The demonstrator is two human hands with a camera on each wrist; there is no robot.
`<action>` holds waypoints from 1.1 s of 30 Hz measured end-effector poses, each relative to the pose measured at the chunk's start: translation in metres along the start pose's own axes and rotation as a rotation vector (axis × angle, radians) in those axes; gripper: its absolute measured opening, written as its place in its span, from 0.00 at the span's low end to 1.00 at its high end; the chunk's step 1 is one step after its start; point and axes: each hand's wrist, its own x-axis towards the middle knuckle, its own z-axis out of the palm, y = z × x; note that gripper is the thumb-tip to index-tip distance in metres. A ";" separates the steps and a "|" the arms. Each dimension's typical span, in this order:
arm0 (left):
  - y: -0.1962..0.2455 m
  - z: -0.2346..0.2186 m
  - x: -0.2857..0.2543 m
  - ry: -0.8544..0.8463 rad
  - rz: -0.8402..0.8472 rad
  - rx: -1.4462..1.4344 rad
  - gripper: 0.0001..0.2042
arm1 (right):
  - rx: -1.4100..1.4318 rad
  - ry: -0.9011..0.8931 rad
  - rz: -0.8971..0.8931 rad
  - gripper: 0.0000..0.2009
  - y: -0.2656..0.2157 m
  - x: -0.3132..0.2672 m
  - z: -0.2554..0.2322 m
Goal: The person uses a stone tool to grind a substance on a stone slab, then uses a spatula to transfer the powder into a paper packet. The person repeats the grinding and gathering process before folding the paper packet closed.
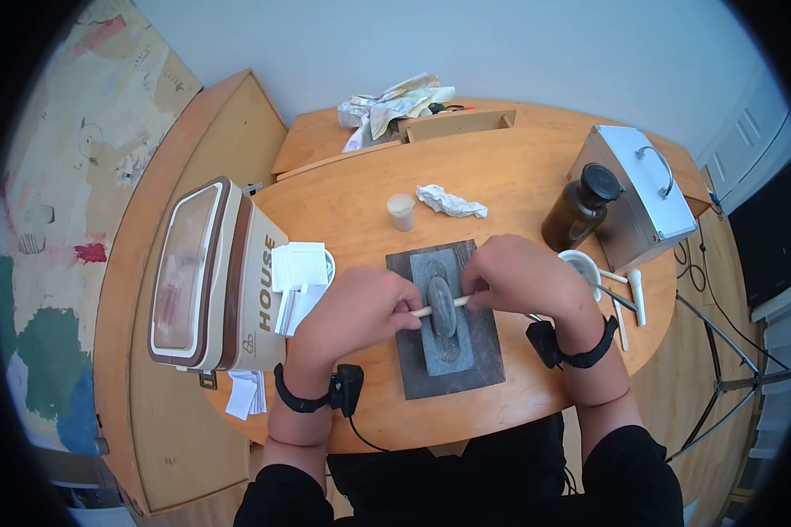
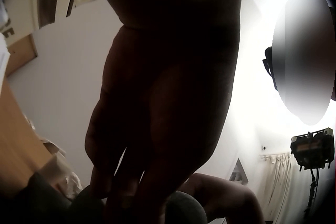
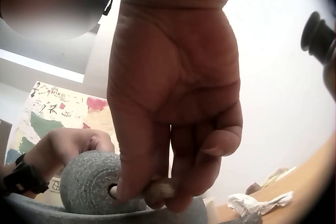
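Observation:
A grey stone grinding wheel (image 1: 443, 309) stands upright in the long groove of a stone trough (image 1: 464, 353), which lies on a dark board (image 1: 489, 376). A pale wooden axle (image 1: 423, 312) runs through the wheel's centre. My left hand (image 1: 360, 303) pinches the axle's left end, and my right hand (image 1: 520, 277) grips the right end close to the wheel. In the right wrist view, thumb and fingers of the right hand (image 3: 176, 98) close around the wooden end (image 3: 160, 188) beside the wheel (image 3: 84, 184). The left wrist view shows the left hand (image 2: 163, 98) dark against the light.
Beyond the board are a small cup (image 1: 401, 212) and a crumpled tissue (image 1: 451, 202). To the right stand a brown jar (image 1: 578, 209), a metal case (image 1: 628, 198), a white bowl (image 1: 580, 259) and a pestle (image 1: 636, 297). White papers (image 1: 299, 268) lie beside a cream box (image 1: 259, 290) at left.

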 end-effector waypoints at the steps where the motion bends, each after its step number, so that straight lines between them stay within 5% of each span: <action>1: -0.002 0.000 0.002 0.031 -0.004 0.009 0.07 | -0.001 -0.001 0.000 0.06 0.002 0.001 0.001; 13: -0.019 0.000 0.013 0.143 -0.025 0.005 0.07 | -0.013 0.183 -0.015 0.05 0.011 0.011 0.010; 21: 0.002 -0.001 0.002 -0.021 -0.014 0.013 0.08 | 0.012 -0.126 -0.012 0.07 -0.004 0.001 -0.002; 27: -0.001 0.004 0.000 -0.073 0.074 0.002 0.10 | -0.008 -0.147 -0.029 0.08 -0.010 -0.003 -0.001; 33: -0.004 -0.001 0.007 0.012 -0.026 -0.005 0.09 | 0.018 -0.005 0.011 0.07 -0.002 0.002 0.001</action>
